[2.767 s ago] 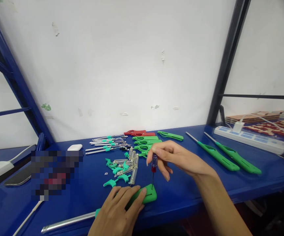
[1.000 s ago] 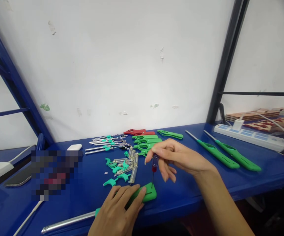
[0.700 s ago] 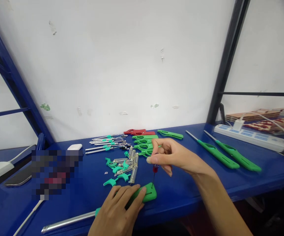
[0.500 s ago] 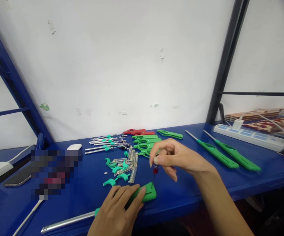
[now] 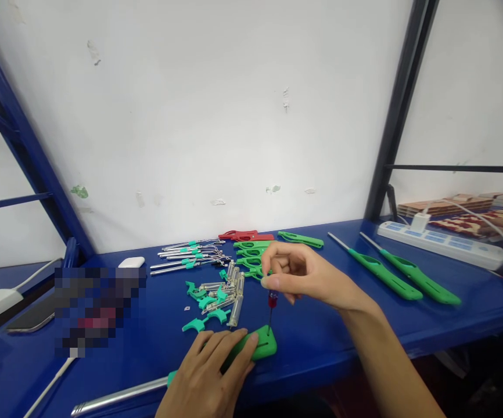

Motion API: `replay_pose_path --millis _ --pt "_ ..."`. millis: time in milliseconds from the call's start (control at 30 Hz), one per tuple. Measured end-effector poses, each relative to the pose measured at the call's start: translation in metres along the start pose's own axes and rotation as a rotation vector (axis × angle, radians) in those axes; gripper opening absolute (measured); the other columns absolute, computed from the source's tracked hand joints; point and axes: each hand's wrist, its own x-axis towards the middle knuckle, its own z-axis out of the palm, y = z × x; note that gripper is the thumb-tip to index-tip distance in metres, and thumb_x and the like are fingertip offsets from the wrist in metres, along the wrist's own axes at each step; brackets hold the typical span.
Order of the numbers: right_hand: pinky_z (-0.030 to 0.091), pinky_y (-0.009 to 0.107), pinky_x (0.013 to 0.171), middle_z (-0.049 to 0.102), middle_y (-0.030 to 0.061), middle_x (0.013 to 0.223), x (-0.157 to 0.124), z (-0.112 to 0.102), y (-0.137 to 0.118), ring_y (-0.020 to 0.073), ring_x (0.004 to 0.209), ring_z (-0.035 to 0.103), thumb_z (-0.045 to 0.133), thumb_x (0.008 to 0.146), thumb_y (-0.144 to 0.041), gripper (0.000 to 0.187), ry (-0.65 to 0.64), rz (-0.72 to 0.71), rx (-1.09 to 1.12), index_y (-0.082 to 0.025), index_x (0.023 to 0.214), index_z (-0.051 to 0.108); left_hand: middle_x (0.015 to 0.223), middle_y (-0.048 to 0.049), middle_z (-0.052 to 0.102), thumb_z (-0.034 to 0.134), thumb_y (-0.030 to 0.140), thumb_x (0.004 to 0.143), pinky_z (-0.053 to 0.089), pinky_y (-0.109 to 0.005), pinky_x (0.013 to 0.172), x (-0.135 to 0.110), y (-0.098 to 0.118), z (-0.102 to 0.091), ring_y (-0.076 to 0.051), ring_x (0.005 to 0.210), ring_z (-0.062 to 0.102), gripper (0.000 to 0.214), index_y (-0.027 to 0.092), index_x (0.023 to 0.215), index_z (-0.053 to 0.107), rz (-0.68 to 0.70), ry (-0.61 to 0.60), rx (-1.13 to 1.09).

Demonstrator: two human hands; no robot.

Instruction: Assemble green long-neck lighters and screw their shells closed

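A long-nosed green lighter point(image 5: 265, 345) lies at the table's front edge, its metal tube point(image 5: 121, 396) pointing left. My left hand point(image 5: 210, 368) wraps over its middle and presses it down. Between the thumb and fingers of my right hand point(image 5: 297, 273) is a small screwdriver point(image 5: 272, 302) with a red collar, held nearly upright. Its tip meets the hole near the lighter's end. Just beyond my left hand lie teal triggers point(image 5: 194, 324) and clear fuel tanks point(image 5: 235, 307) in a loose pile.
Metal lighter tubes point(image 5: 173, 269) with wires lie at the back left, beside green handle shells point(image 5: 255, 249) and red ones point(image 5: 245, 235). Two whole green lighters point(image 5: 377, 273) rest to the right, near a white power strip point(image 5: 443, 244). A phone point(image 5: 31, 313) lies at the left.
My right hand has shifted slightly left and the screwdriver stands more upright, its tip still at the hole. My left hand and the lighter stay put.
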Motion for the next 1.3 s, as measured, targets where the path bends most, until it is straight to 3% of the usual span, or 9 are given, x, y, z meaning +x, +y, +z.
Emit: replay_pose_path --millis 233,400,500,667,800,967,1067,1200,1300 --pt "0.043 0.02 0.052 0.067 -0.0015 0.061 -0.004 -0.006 0.003 0.0108 0.059 0.063 0.069 0.104 -0.048 0.033 -0.088 -0.035 -0.053 -0.019 0.102 0.083 0.113 -0.0043 0.082 0.033 0.022 0.119 0.055 -0.033 0.083 -0.002 0.0 0.0 -0.02 0.093 0.079 0.04 0.021 0.13 0.071 -0.009 -0.016 -0.001" --pt "0.046 0.021 0.052 0.063 -0.0055 0.057 -0.002 -0.004 0.005 0.0091 0.05 0.056 0.084 0.091 -0.046 0.03 -0.069 0.004 0.009 -0.019 0.085 0.073 0.113 -0.0051 0.082 0.033 0.022 0.119 0.056 -0.032 0.082 -0.002 -0.001 0.001 -0.02 0.094 0.078 0.04 0.021 0.13 0.071 -0.014 -0.018 -0.003" --pt "0.043 0.018 0.048 0.062 -0.0085 0.059 -0.001 -0.002 0.006 0.0065 0.047 0.052 0.093 0.082 -0.041 0.038 -0.026 0.028 0.047 -0.021 0.078 0.061 0.112 -0.0049 0.082 0.032 0.021 0.119 0.056 -0.032 0.082 -0.001 0.001 0.002 -0.02 0.093 0.078 0.041 0.021 0.13 0.071 -0.013 -0.013 -0.01" --pt "0.042 0.018 0.045 0.059 -0.0091 0.052 -0.003 -0.006 0.006 0.0073 0.043 0.05 0.081 0.095 -0.044 0.027 -0.117 0.032 0.054 -0.019 0.1 0.074 0.113 -0.0052 0.082 0.032 0.021 0.119 0.056 -0.031 0.083 -0.001 0.001 0.001 -0.019 0.094 0.078 0.041 0.02 0.131 0.071 -0.011 -0.028 -0.018" --pt "0.038 0.018 0.043 0.066 -0.0022 0.055 -0.004 -0.009 0.007 0.0075 0.044 0.053 0.064 0.105 -0.054 0.043 -0.217 0.035 0.068 -0.015 0.104 0.082 0.113 -0.0055 0.082 0.033 0.022 0.119 0.056 -0.032 0.082 -0.002 0.001 0.001 -0.02 0.094 0.078 0.04 0.02 0.131 0.071 -0.007 -0.029 -0.02" --pt "0.036 0.016 0.041 0.064 -0.0069 0.054 -0.002 -0.009 0.011 0.006 0.041 0.051 0.082 0.094 -0.041 0.025 -0.165 0.06 0.099 -0.018 0.091 0.075 0.113 -0.0047 0.082 0.033 0.021 0.119 0.056 -0.033 0.081 -0.001 0.0 0.0 -0.02 0.093 0.078 0.039 0.02 0.13 0.071 -0.007 -0.019 -0.021" --pt "0.04 0.015 0.043 0.063 -0.0096 0.057 -0.001 -0.008 0.011 0.0051 0.042 0.048 0.089 0.087 -0.034 0.027 -0.091 0.066 0.111 -0.021 0.084 0.066 0.113 -0.0047 0.082 0.032 0.021 0.119 0.055 -0.033 0.082 0.0 -0.001 0.0 -0.019 0.093 0.078 0.04 0.02 0.13 0.07 -0.013 -0.01 -0.014" --pt "0.041 0.015 0.045 0.057 -0.0116 0.051 -0.003 -0.007 0.008 0.0054 0.042 0.048 0.081 0.096 -0.037 0.018 -0.083 0.057 0.089 -0.022 0.101 0.073 0.113 -0.0041 0.082 0.032 0.022 0.119 0.055 -0.032 0.084 0.0 -0.001 0.0 -0.019 0.094 0.078 0.04 0.021 0.131 0.071 -0.012 -0.012 -0.013" --pt "0.041 0.017 0.044 0.057 -0.0084 0.048 -0.004 -0.008 0.007 0.0062 0.04 0.047 0.069 0.104 -0.047 0.033 -0.147 0.048 0.077 -0.017 0.11 0.08 0.114 -0.0034 0.082 0.032 0.023 0.119 0.055 -0.032 0.084 0.0 0.0 0.0 -0.019 0.094 0.078 0.041 0.022 0.13 0.071 -0.02 -0.016 -0.012"
